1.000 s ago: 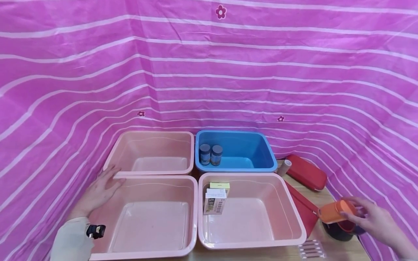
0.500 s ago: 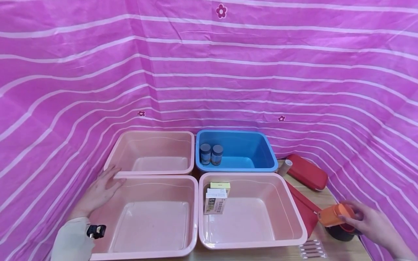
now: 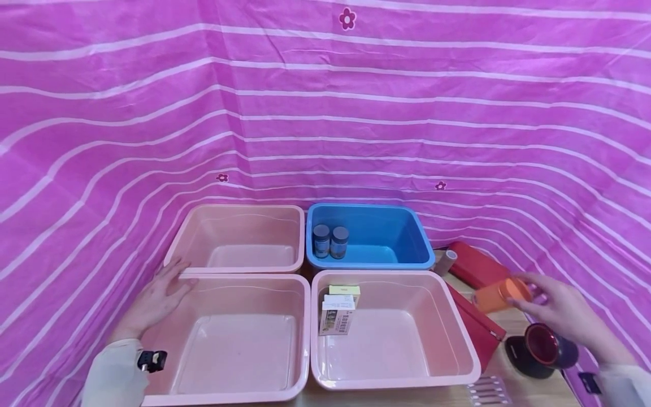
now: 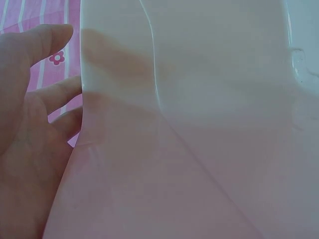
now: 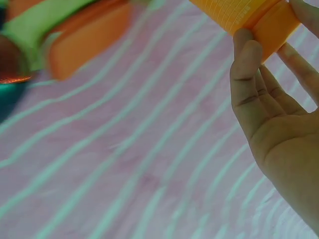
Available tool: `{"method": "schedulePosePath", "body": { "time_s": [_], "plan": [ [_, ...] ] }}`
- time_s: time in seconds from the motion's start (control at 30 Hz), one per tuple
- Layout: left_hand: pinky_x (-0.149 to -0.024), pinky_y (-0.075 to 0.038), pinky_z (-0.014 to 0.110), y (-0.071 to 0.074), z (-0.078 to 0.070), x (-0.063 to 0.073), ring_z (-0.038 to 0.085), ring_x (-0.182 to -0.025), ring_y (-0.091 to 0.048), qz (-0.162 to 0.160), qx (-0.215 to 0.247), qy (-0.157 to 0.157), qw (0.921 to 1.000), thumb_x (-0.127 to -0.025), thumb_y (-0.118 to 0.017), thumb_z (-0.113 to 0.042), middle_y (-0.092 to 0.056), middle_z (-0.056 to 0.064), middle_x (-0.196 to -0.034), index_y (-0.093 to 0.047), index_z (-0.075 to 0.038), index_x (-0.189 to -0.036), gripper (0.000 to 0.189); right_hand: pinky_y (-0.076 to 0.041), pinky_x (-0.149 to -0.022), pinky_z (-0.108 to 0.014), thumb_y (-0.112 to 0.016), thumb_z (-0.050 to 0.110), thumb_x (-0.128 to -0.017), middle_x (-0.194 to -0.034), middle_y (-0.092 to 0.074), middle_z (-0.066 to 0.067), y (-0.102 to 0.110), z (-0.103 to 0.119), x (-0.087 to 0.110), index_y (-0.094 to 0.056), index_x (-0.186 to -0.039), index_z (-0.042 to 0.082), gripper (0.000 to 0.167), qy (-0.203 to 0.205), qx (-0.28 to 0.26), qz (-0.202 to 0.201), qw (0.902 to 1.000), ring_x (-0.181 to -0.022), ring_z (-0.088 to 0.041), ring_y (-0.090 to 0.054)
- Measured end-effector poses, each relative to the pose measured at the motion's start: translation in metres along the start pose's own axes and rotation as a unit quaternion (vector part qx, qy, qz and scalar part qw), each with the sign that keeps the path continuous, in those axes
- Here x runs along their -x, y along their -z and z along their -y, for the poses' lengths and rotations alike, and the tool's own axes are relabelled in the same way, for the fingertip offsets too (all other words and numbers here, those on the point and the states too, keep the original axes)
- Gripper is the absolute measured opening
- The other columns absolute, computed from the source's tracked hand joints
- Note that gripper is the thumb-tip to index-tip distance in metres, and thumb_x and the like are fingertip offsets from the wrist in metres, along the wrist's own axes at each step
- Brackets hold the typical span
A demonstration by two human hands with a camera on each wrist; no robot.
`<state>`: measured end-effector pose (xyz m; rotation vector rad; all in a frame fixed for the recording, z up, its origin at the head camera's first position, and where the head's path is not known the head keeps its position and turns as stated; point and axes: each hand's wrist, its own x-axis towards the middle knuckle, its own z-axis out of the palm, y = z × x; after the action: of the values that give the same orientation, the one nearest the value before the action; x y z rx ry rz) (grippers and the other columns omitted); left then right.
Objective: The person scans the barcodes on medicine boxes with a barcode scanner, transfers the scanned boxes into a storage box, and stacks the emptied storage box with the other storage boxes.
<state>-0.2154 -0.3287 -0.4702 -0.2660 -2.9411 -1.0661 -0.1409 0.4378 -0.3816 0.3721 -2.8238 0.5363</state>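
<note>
My right hand (image 3: 564, 308) grips an orange bottle (image 3: 490, 298) by its cap end, holding it tilted above the red items at the right. In the right wrist view, the fingers and thumb close around the bottle's cap (image 5: 274, 27), and fine lettering covers its body. My left hand (image 3: 152, 299) rests at the left rim of the front left pink tub (image 3: 229, 390), fingers relaxed and holding nothing. Seen from the left wrist, its fingertips pass behind the tub's wall. Below the right hand stands a dark cup-like object (image 3: 541, 345) with a red inside.
A blue tub (image 3: 391, 229) holds two dark-lidded jars (image 3: 330, 243). Small boxes (image 3: 337, 316) stand in the front right pink tub (image 3: 402, 384). Another pink tub (image 3: 239, 212) is behind left. Red cases (image 3: 473, 265), a pale tube (image 3: 446, 263) and a pack of cotton swabs (image 3: 488, 390) lie right.
My right hand has lifted the orange bottle up and to the left, away from the dark cup-like object, which now shows more fully. My left hand stays in place.
</note>
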Motion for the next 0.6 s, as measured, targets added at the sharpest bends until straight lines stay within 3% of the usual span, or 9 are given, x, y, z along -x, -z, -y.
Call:
{"method": "schedulePosePath", "body": {
  "time_s": [0.17,0.27,0.43,0.6],
  "plan": [
    [-0.105,-0.02,0.086,-0.001,0.0,-0.001,0.063,-0.148,-0.016,0.001,-0.003,0.003,1.0,-0.106,-0.054,-0.042,-0.013,0.025,-0.17,-0.034,-0.002,-0.158,0.069,-0.055,-0.058,-0.022,-0.086,0.017,-0.083,-0.093,-0.074,-0.007,0.008,0.036,-0.061,-0.064,-0.13,0.002,0.054,0.044,-0.007,0.033,0.9984,-0.074,-0.003,-0.065],
    [-0.104,-0.019,0.087,0.0,0.001,0.001,0.063,-0.148,-0.014,0.001,0.001,0.006,1.0,-0.106,-0.054,-0.042,-0.012,0.024,-0.171,-0.033,-0.003,-0.159,0.069,-0.057,-0.062,-0.023,-0.084,0.017,-0.086,-0.101,-0.074,-0.011,-0.001,0.056,-0.105,-0.063,-0.133,0.004,0.053,0.055,-0.02,0.063,0.9963,-0.083,-0.017,-0.068],
    [-0.105,-0.019,0.086,-0.002,0.0,0.0,0.062,-0.148,-0.014,-0.002,0.012,0.007,0.9999,-0.105,-0.056,-0.042,-0.014,0.024,-0.17,-0.036,-0.003,-0.158,0.068,-0.064,-0.077,-0.035,-0.08,0.018,-0.091,-0.116,-0.071,-0.016,-0.031,0.077,-0.177,-0.06,-0.138,0.007,0.053,0.031,-0.056,0.143,0.9876,-0.1,-0.031,-0.069],
    [-0.105,-0.021,0.086,-0.003,-0.001,0.002,0.063,-0.148,-0.017,-0.007,0.007,0.013,0.9999,-0.105,-0.056,-0.041,-0.016,0.026,-0.169,-0.037,-0.003,-0.157,0.067,-0.061,-0.091,-0.054,-0.078,0.01,-0.091,-0.12,-0.07,-0.019,-0.074,0.086,-0.237,-0.062,-0.134,0.005,0.046,0.052,-0.038,0.187,0.9802,-0.106,-0.036,-0.069]
  ]
}}
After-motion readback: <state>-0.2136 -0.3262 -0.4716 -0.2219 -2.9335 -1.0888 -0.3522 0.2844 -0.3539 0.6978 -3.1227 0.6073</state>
